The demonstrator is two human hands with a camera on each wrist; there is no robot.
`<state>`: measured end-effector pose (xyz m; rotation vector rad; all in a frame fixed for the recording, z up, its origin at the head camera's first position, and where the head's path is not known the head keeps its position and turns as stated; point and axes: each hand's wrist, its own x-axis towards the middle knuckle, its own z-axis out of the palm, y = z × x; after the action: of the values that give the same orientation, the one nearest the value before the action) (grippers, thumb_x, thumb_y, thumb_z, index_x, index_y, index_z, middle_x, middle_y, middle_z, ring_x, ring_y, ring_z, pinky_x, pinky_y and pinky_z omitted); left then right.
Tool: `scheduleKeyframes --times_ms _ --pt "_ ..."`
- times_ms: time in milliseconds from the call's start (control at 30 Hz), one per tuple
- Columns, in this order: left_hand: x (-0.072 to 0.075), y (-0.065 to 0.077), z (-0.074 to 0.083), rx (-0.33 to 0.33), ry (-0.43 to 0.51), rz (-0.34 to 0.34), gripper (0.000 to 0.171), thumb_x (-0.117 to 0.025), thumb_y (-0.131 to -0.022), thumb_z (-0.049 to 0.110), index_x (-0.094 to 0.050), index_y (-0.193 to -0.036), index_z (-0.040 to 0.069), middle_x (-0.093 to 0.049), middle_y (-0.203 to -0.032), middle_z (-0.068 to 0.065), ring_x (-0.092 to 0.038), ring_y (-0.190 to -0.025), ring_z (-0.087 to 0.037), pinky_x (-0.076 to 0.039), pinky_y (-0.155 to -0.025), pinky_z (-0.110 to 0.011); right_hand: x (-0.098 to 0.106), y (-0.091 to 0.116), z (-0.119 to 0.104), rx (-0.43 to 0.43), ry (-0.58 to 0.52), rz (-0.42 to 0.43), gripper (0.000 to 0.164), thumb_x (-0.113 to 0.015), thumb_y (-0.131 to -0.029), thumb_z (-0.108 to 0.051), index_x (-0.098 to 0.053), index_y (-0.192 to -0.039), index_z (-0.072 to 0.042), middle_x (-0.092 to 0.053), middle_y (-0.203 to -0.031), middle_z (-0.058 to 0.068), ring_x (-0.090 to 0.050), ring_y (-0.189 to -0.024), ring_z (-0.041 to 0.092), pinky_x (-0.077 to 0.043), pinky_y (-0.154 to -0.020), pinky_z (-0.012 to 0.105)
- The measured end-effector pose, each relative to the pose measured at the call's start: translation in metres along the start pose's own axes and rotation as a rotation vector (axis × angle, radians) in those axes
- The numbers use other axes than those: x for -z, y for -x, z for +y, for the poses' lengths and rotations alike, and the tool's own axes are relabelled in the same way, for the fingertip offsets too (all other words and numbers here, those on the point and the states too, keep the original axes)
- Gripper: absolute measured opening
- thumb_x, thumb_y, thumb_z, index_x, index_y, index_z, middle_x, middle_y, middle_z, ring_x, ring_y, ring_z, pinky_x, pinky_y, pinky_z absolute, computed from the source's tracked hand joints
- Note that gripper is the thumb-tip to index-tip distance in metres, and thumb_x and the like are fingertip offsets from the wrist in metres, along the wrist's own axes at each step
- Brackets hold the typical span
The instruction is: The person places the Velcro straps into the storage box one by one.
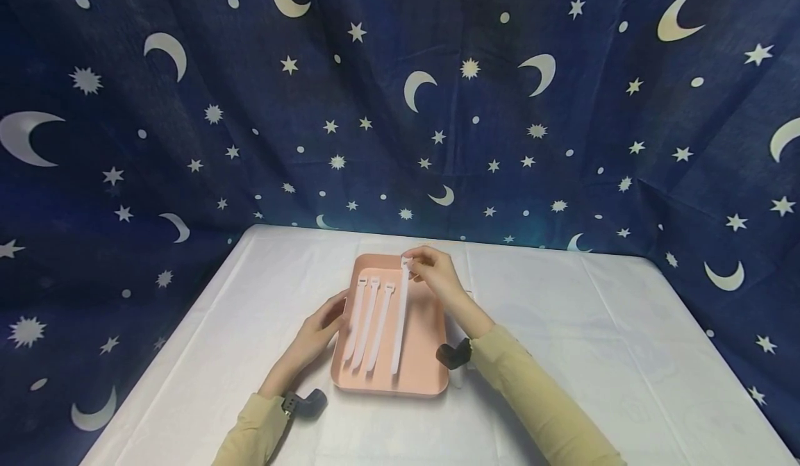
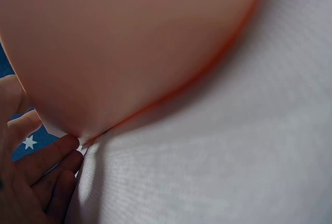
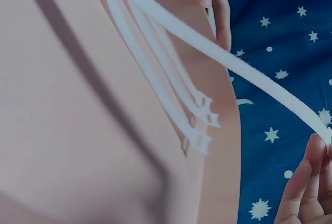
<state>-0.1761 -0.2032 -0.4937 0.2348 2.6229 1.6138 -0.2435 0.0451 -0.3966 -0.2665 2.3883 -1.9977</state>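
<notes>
My right hand [image 1: 437,273] pinches the slotted head end of a white hook-and-loop cable tie [image 1: 401,320] above the far part of a pink tray [image 1: 428,355]. The strap hangs toward the near end of the tray; in the right wrist view its raised end curves up to the fingertips [image 3: 315,149]. Three similar cable ties [image 3: 150,73] lie side by side on the left half of the tray floor, slotted heads pointing away. Beside the tray's left wall, my left hand [image 1: 320,327] rests with its fingers at the wall, several of them near the base in the left wrist view.
A white cloth [image 1: 594,355] covers the table under the tray. Behind it hangs a dark blue curtain [image 1: 375,105] with moons and stars. Dark wrist-camera mounts sit on both wrists, the right one [image 1: 453,353] close to the tray's right wall.
</notes>
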Motion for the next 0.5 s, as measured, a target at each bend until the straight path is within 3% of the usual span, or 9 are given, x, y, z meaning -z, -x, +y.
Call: scheduleKeyframes --times_ms 300,500 --pt "0.000 -0.001 -0.003 0.007 0.002 0.007 0.053 -0.053 -0.098 0.038 -0.035 -0.148 0.032 -0.044 -0.150 -0.012 -0.041 -0.140 -0.033 -0.033 -0.117 -0.051 -0.009 -0.006 0.011 -0.077 0.025 -0.005 0.021 -0.055 -0.087 0.003 -0.067 -0.105 0.003 -0.062 -0.074 -0.001 -0.059 -0.063 0.008 -0.053 -0.060 0.020" --pt "0.000 -0.001 -0.003 -0.004 0.000 0.008 0.053 -0.053 -0.098 0.037 -0.035 -0.148 0.033 -0.045 -0.149 -0.013 -0.042 -0.139 -0.033 -0.033 -0.117 -0.051 -0.016 -0.006 0.019 -0.113 0.048 0.001 0.021 -0.056 -0.087 0.003 -0.068 -0.103 0.002 -0.062 -0.076 0.004 -0.060 -0.066 0.014 -0.060 -0.069 0.036"
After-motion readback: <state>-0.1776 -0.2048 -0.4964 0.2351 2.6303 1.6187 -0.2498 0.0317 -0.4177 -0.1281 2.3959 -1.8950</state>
